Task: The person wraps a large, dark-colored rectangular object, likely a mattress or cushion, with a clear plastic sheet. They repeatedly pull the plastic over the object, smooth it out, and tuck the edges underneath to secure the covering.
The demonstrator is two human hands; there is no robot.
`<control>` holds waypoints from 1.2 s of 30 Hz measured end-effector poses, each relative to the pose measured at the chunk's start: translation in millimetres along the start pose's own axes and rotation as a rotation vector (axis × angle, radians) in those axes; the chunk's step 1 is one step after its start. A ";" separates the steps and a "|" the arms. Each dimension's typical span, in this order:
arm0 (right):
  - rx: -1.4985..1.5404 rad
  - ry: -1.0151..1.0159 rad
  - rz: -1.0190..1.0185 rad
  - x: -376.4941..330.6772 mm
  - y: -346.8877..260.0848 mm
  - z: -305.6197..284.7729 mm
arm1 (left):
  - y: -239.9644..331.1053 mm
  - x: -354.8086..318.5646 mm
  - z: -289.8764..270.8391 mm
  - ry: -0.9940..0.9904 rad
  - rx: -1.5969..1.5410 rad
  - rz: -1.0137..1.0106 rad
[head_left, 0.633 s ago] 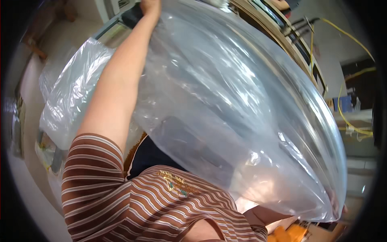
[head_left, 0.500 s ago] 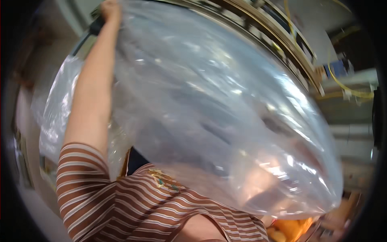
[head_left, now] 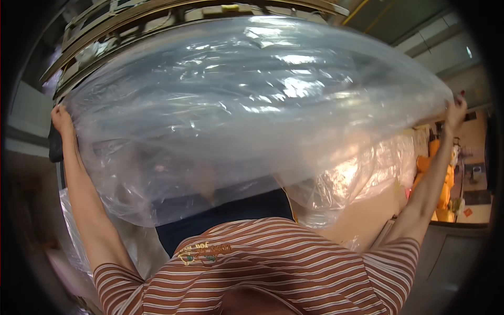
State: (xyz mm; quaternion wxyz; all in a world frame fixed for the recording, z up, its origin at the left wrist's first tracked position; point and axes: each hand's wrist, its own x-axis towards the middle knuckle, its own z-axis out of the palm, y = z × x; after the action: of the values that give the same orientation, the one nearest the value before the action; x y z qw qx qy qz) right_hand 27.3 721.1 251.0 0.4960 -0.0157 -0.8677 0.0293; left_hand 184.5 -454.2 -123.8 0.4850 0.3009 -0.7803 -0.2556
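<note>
A large sheet of clear plastic film [head_left: 226,105] stretches wide across the view in front of my chest; whether it is a bag or a single layer I cannot tell. At the far left my left hand [head_left: 62,119] pinches one end of it, fingers closed. My right hand [head_left: 455,111] grips the opposite end at the far right, also closed. Both arms are spread wide. Between them the film billows and hangs in folds, its lower part over my dark trousers [head_left: 236,207].
Beyond the film runs a long wooden and metal frame [head_left: 121,23]. More crumpled clear plastic [head_left: 352,173] lies on a tan surface at the right. Behind my right forearm are orange things [head_left: 443,181]. Another plastic piece [head_left: 79,231] hangs beside my left arm.
My view has turned, and the film now spans left to right instead of slanting. My left hand has come down from the top; my right hand, hidden before, now shows at the right end.
</note>
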 end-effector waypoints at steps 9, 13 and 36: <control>0.134 -0.684 -0.462 -221.9 -238.9 163.2 | -37.8 22.5 -122.5 0.039 0.547 0.077; 0.561 -0.665 -0.262 -213.6 -276.7 170.3 | -5.8 -15.4 -108.8 -0.066 0.580 0.128; 0.598 -0.810 -0.135 -175.9 -291.9 272.5 | 18.9 1.4 -209.0 -0.049 -0.271 -0.421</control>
State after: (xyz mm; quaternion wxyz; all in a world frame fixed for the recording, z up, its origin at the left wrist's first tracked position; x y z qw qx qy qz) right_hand -117.7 410.3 -18.8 0.1033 0.1956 -0.9432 0.2479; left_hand 370.1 -464.6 -26.5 0.4380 0.3825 -0.6706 -0.4605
